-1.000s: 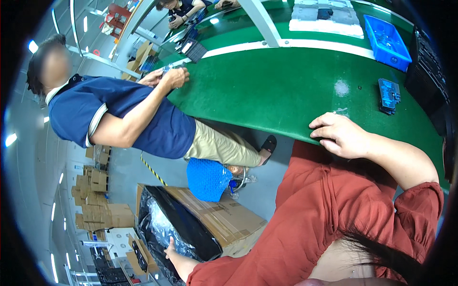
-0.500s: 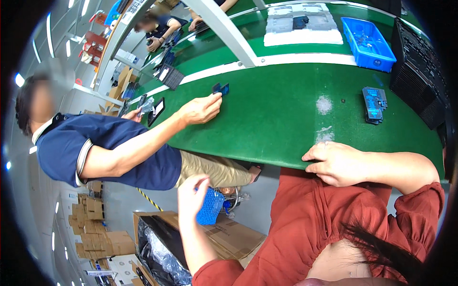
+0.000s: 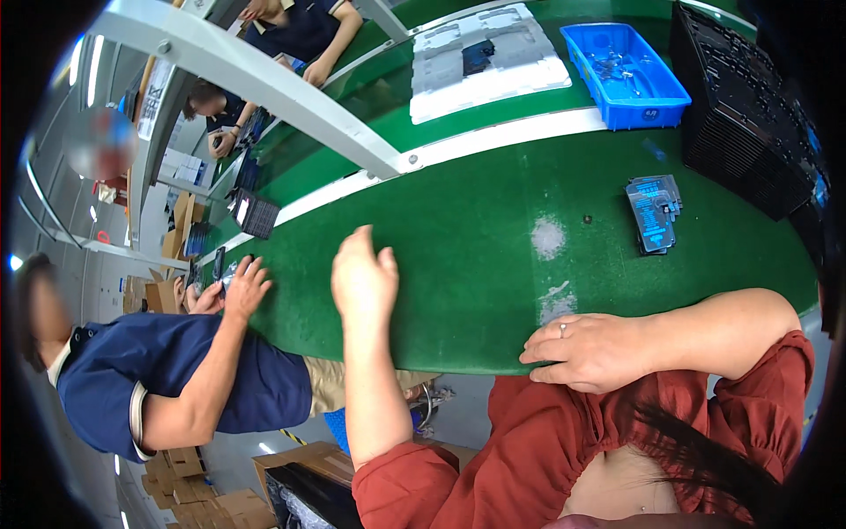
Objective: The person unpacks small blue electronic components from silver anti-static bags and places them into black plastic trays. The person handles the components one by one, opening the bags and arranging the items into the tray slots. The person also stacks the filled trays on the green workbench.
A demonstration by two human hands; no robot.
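Note:
My left hand (image 3: 363, 278) is held over the green table (image 3: 458, 256), back toward me, thumb apart from the other fingers. Nothing shows in it, though its palm side is hidden. My right hand (image 3: 586, 354) lies at the near table edge with fingers stretched to the left, holding nothing visible. Beyond it, to the right, sits a small stack of flat black pieces with blue-marked faces (image 3: 653, 216). At left, a co-worker's hand (image 3: 247, 288) is near a dark object and clear plastic; the co-worker's other hand is partly covered.
A blue bin (image 3: 630, 84) with small parts stands at the far right, beside a tall stack of black trays (image 3: 745, 115). A white foam tray (image 3: 489, 84) lies beyond the white frame (image 3: 291, 97). A dark box (image 3: 254, 214) stands at left; cartons (image 3: 181, 476) are on the floor.
My left hand has moved forward over the table. The co-worker's hand has drawn back left, and the small blue-black piece it held no longer shows. The view has shifted.

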